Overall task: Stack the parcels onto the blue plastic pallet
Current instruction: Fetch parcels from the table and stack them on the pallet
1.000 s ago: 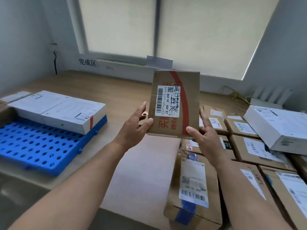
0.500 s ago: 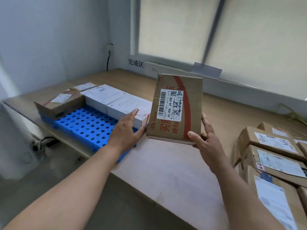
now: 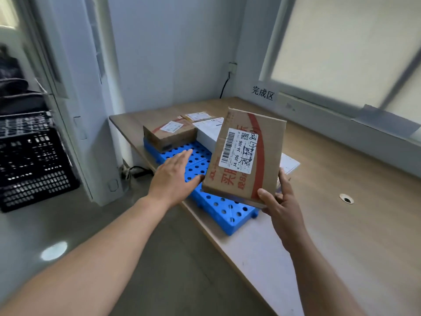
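A flat brown cardboard parcel [image 3: 247, 156] with a white barcode label and red print is held tilted above the blue plastic pallet [image 3: 211, 201]. My right hand [image 3: 281, 201] grips its lower right corner, thumb on the front. My left hand [image 3: 175, 179] has straight fingers, its thumb touching the parcel's lower left edge, over the pallet's bare holes. On the pallet's far end sit a brown box [image 3: 169, 134] and a white box [image 3: 208, 131], partly hidden behind the held parcel.
The pallet lies at the left end of a long wooden table [image 3: 341, 224] under a window. A cable hole [image 3: 346, 198] is in the tabletop to the right. A black plastic crate [image 3: 32, 165] stands on the floor at left, past a white pillar.
The view has swung left and I have carried the parcel over the pallet. My left hand has opened flatter along the parcel's left edge. The pile of waiting parcels has left the view.
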Motion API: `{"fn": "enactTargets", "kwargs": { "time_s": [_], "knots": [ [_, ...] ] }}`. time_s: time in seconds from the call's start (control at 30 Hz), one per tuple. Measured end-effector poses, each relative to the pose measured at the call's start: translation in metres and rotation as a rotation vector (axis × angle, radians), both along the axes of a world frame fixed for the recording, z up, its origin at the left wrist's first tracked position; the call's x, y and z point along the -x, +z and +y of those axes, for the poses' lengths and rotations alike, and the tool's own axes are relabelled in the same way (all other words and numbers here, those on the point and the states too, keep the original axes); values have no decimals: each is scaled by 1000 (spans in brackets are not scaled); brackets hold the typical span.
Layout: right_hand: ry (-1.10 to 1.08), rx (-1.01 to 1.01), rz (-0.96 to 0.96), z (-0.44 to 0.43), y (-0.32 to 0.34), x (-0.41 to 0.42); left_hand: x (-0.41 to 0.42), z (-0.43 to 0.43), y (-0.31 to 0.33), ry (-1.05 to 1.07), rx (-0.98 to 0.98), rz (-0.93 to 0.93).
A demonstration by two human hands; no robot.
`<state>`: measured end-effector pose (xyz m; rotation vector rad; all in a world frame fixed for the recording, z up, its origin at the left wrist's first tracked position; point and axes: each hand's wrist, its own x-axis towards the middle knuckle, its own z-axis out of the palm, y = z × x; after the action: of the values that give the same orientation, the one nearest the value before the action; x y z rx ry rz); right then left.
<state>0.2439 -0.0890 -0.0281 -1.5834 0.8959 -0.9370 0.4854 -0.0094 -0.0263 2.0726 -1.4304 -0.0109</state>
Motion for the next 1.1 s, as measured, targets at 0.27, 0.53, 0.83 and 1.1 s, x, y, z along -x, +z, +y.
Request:
{"fn": "enactTargets", "kwargs": {
  "time_s": [0.27,0.53,0.83,1.1],
  "knots": [
    [53,-62,-23,-37,-32,-80,-73,-19,-15,92,-76,-58],
    [20,-95,-10,-81,-47,-141,-133,-73,-8,94,-140,-98],
    [-36,-145,35,-97,-56,-180,-179,-109,-25,50,-184,-89],
    [-156,-210,74,-84,-64,-204,-218,-148,-34,-91,-216,-45]
  ]
}}
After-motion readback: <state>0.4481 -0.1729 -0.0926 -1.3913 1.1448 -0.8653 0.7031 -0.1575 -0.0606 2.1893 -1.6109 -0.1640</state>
